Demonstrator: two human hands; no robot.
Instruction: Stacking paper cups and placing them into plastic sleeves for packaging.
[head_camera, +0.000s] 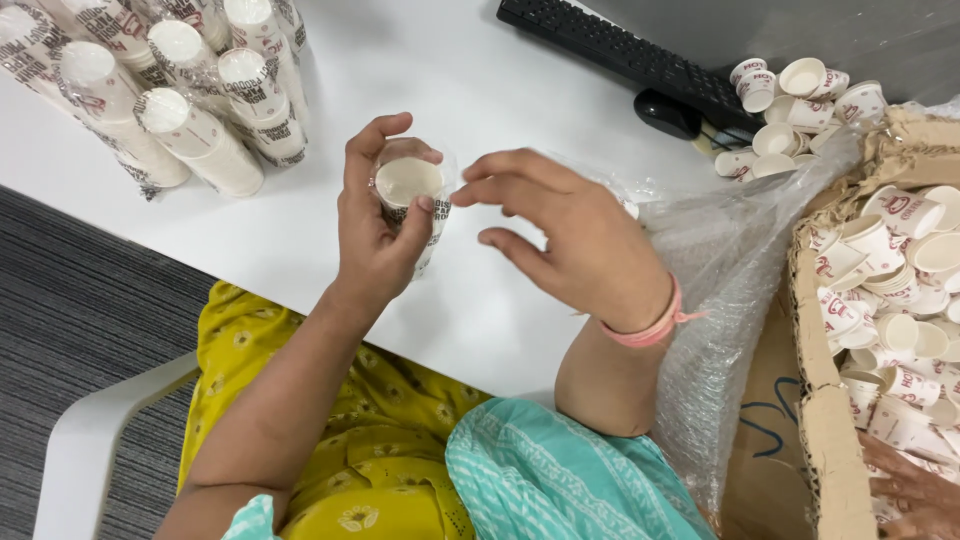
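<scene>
We judge the thin clear sleeve could tear or the stack of paper cups (408, 195) slip out, since our left hand (375, 225) keeps its grip only around the top, above the white tabletop (480, 90). Our right hand (580, 245) hovers beside it, fingers loosely curled, holding nothing.

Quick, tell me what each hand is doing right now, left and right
Left hand: closed around a stack of paper cups in a clear sleeve.
Right hand: open, fingers loosely curled beside the stack, holding nothing.
</scene>
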